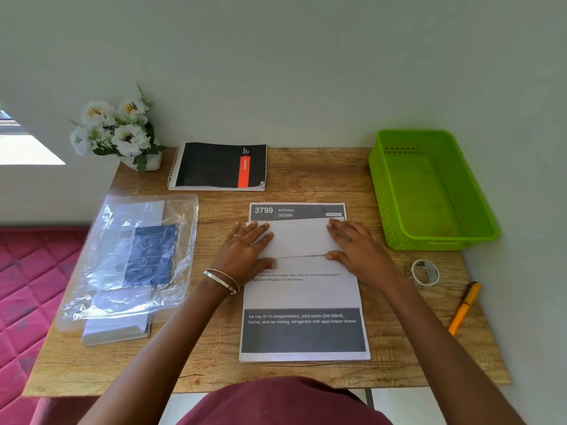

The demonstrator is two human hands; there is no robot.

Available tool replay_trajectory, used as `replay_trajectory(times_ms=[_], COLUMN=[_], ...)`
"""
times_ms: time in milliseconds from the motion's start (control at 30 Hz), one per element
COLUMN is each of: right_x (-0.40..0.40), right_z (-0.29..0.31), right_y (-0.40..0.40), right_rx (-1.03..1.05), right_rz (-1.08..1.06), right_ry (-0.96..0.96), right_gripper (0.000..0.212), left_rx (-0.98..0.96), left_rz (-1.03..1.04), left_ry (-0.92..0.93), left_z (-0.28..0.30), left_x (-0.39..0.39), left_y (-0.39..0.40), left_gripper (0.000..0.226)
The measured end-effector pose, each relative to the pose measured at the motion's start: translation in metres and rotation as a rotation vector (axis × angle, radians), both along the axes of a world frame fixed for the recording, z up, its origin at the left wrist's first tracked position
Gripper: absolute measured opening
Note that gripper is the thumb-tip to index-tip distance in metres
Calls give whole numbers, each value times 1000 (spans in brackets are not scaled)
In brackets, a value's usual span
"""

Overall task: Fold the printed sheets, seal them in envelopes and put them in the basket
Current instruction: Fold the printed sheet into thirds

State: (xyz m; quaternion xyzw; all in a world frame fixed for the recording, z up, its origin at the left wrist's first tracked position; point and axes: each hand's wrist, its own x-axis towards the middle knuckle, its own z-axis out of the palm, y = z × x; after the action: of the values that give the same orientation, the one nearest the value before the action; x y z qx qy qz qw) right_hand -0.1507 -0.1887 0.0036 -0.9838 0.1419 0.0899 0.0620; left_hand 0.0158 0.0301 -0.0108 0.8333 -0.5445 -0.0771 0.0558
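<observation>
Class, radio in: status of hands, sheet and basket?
Both hands flat, pressing folded sheet on the stack. Basket holds nothing. Envelopes untouched. Nothing in the way.

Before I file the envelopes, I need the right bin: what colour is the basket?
Bright green basket, seen best in the head view.

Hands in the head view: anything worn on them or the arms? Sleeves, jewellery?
Both forearms are bare, with no sleeves reaching them. The left hand has a thin silver ring on one finger, and the left wrist carries a few thin bangles, silver and copper-toned. The right hand shows no ring, watch or bangle. A maroon garment covers the torso at the bottom edge.
</observation>
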Motion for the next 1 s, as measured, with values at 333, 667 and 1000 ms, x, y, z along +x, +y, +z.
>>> replay_trajectory(times_ms=[333,667,1000], right_x=[-10,-11,-15], right_z=[-18,-24,19], right_y=[-1,-4,18], right_rx=[-302,-290,586], right_rz=[213,236,-447], right_ry=[-217,-389,-950], right_gripper=[56,37,8], left_rx=[55,-13,-733], left_rz=[-98,-58,548], left_ry=[-209,-165,458], left_z=[2,5,33], left_x=[-1,0,-15], left_y=[1,-1,8], left_gripper=[70,50,8])
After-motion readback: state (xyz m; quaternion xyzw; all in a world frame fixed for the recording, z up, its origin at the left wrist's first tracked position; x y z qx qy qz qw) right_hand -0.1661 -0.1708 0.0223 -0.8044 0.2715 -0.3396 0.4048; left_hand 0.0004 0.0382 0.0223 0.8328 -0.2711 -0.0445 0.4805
